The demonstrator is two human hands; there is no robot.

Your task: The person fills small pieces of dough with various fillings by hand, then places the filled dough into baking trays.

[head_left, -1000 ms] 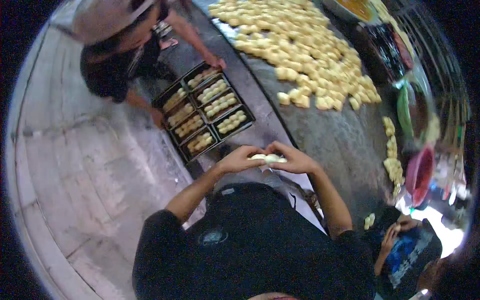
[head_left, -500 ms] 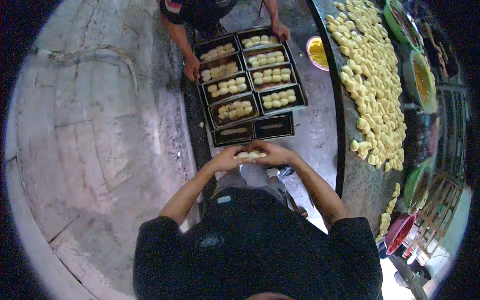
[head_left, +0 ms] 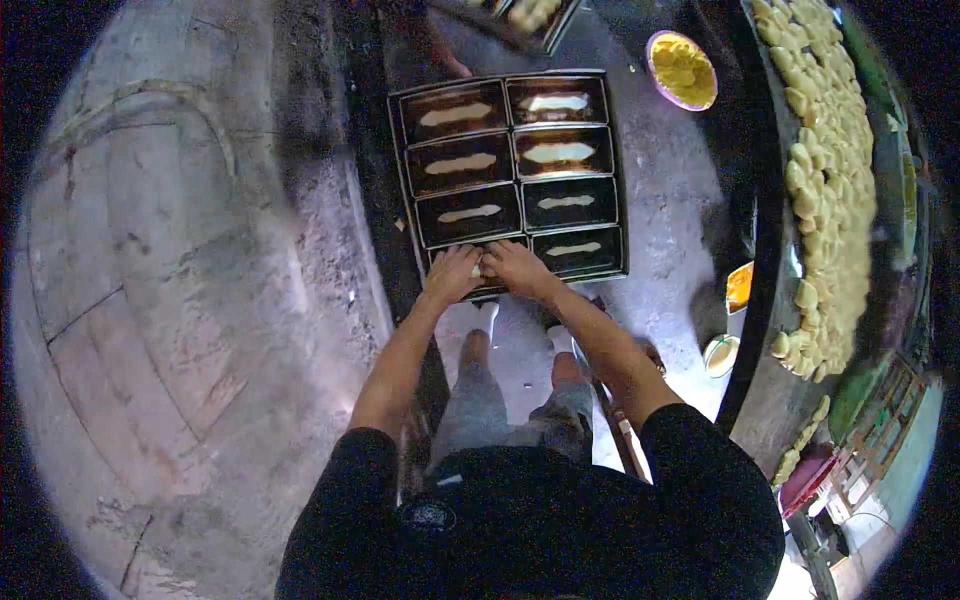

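Note:
A block of dark, joined baking pans stands on the floor in front of me, with a pale streak along the bottoms of the pans that show. My left hand and my right hand meet over the nearest left pan, fingers curled down and close together. Between them a little pale dough shows; most of it is hidden under the fingers. Both hands are closed on it, at the near edge of the block.
At the top, another pan block holds dough pieces, with another person's hand nearby. A pink-rimmed bowl of yellow stuff sits on the floor. Many dough pieces cover the table at right. A small white cup stands below its edge.
The filled pan block has moved away to the top, and a block of pans without dough pieces lies before me. My hands have gone forward and down with the dough into the nearest left pan.

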